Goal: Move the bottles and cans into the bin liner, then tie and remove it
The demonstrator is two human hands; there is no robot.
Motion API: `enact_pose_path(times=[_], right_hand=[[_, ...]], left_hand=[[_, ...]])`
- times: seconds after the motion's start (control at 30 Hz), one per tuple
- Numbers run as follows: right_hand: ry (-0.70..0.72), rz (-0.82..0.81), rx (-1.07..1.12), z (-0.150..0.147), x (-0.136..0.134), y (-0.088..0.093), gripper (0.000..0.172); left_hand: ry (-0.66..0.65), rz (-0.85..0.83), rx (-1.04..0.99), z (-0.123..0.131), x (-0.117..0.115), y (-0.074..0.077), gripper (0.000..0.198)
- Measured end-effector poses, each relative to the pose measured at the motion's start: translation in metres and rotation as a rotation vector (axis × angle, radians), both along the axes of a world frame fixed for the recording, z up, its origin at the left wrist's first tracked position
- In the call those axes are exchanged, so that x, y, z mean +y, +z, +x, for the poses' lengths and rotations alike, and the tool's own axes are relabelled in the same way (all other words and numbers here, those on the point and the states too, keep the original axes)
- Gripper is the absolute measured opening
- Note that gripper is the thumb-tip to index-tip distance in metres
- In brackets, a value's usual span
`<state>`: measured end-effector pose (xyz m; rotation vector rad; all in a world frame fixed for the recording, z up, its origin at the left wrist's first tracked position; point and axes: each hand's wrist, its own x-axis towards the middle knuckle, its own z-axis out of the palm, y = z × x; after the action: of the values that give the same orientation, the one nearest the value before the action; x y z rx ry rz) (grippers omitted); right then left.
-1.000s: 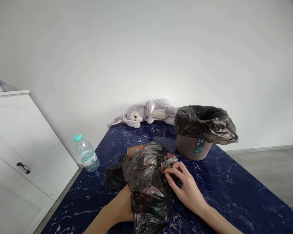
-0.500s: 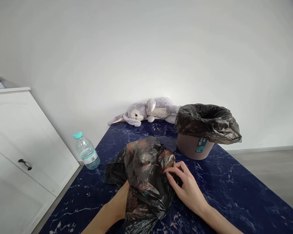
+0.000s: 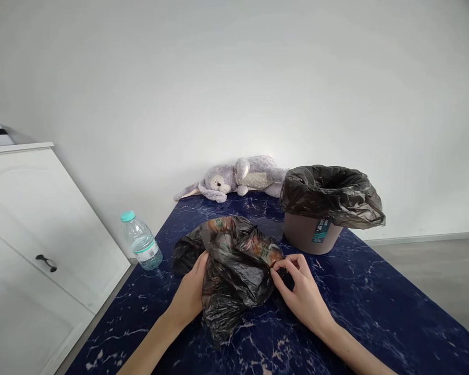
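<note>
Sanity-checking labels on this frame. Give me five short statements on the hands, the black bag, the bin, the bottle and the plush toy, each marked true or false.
1. Both hands, the left hand and the right hand, touch the crumpled black plastic bag. True.
2. The brown round bin has no liner. False: a black plastic liner is folded over its rim.
3. The clear plastic water bottle with a teal cap lies on its side. False: it stands upright at the left edge of the dark blue marbled table.
4. The grey plush toy lies at the table's far end, against the wall. True.
5. The crumpled bag sits inside the bin. False: it rests on the table in front of the bin.
</note>
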<state>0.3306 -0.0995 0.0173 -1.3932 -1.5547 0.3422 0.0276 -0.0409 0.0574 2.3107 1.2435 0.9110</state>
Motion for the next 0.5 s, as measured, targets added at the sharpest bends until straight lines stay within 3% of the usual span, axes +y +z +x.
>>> enact_pose_path(times=[0.23, 0.5], right_hand=[[-0.015, 0.004, -0.005, 0.002, 0.004, -0.005, 0.02], [0.005, 0.004, 0.008, 0.003, 0.005, -0.004, 0.022]], left_hand=[[0.23, -0.015, -0.16, -0.002, 0.006, 0.019, 0.051], [0.316, 0.033, -0.457, -0.009, 0.01, 0.037, 0.046]])
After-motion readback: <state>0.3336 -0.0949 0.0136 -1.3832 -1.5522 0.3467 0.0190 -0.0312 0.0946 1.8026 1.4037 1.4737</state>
